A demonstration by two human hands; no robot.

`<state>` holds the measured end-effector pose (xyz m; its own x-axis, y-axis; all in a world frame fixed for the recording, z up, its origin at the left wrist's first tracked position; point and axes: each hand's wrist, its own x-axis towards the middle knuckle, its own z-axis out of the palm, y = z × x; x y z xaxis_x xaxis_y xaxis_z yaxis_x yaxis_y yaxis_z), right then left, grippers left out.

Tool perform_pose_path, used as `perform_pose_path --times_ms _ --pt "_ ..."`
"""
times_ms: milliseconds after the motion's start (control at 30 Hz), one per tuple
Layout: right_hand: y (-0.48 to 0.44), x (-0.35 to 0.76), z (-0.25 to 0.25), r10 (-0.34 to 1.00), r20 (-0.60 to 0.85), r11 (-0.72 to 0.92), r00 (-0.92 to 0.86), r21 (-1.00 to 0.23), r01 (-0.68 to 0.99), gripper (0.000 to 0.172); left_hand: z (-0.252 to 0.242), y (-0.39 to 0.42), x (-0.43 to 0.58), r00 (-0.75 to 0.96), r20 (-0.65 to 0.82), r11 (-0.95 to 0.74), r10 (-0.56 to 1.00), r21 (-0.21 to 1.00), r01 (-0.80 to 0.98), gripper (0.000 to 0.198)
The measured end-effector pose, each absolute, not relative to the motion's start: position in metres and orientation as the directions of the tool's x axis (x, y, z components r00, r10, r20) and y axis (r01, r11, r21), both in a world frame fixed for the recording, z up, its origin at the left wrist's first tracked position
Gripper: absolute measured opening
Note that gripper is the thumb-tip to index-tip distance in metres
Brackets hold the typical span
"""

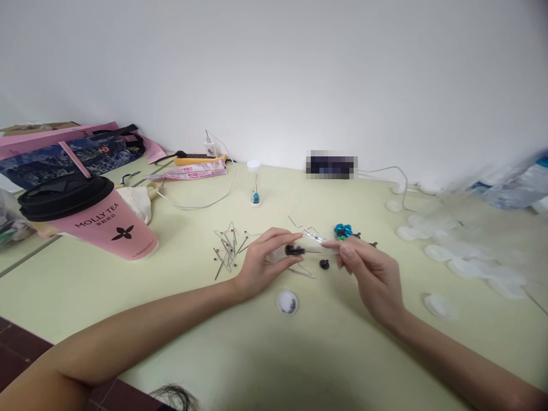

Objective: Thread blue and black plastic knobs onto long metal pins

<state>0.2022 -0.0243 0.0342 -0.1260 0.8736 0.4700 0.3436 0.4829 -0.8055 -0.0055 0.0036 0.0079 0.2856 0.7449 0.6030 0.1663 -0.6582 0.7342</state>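
Between thumb and fingers, my left hand (270, 257) grips a clear plastic tube (314, 249) lying sideways. A black part (294, 250) with a thin metal rod sits inside it. My right hand (371, 273) is closed in a pinch at the tube's right end; what its fingertips hold is unclear. Below the tube are a loose black knob-like piece (324, 264) and a round white cap (287, 302) with small dark bits in it. Blue ring-shaped pieces (342, 230) lie beyond my right hand. Bent metal wires (314, 235) lie behind the tube.
Several thin metal pieces (231, 248) are scattered left of my hands. A capped clear tube (256, 188) stands upright behind. At left is a pink cup (124, 228); white caps (464, 267) and a clear plastic bag (509, 222) lie right. A power strip (199, 158) rests by the wall.
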Motion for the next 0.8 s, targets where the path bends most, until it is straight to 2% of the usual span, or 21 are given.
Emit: perform_pose_path --times_ms 133,233,300,367,467,533,633,800 --pt "-0.02 0.207 0.035 0.859 0.281 0.435 -0.429 -0.842 0.319 0.062 0.006 0.003 -0.007 0.296 0.626 -0.685 0.721 0.706 0.177 0.036" --pt "-0.018 0.21 0.039 0.836 0.147 0.354 -0.528 -0.88 0.316 0.069 0.006 0.001 -0.007 0.288 0.61 -0.667 0.738 0.724 0.176 0.039" --pt "-0.019 0.212 0.042 0.816 0.11 0.333 -0.568 -0.892 0.306 0.071 0.006 0.001 -0.007 0.272 0.586 -0.637 0.764 0.753 0.166 0.041" --pt "-0.02 0.214 0.047 0.838 0.171 0.355 -0.519 -0.893 0.278 0.069 0.007 0.002 -0.006 0.253 0.535 -0.578 0.806 0.803 0.145 0.039" --pt "-0.02 0.214 0.051 0.922 0.328 0.372 -0.205 -0.897 0.237 0.053 0.009 0.006 -0.005 0.233 0.363 -0.382 0.902 0.923 0.04 0.034" --pt "-0.018 0.214 0.051 0.943 0.331 0.33 -0.043 -0.905 0.267 0.038 0.01 0.01 -0.005 0.252 0.221 -0.207 0.942 0.975 -0.081 0.032" --pt "-0.011 0.215 0.042 0.95 0.312 0.297 -0.023 -0.877 0.377 0.025 0.01 0.017 -0.006 0.288 0.107 -0.041 0.952 0.973 -0.226 0.03" --pt "0.0 0.222 0.034 0.938 0.342 0.319 -0.062 -0.775 0.545 0.021 0.005 0.022 -0.009 0.256 0.062 0.039 0.965 0.927 -0.373 0.028"
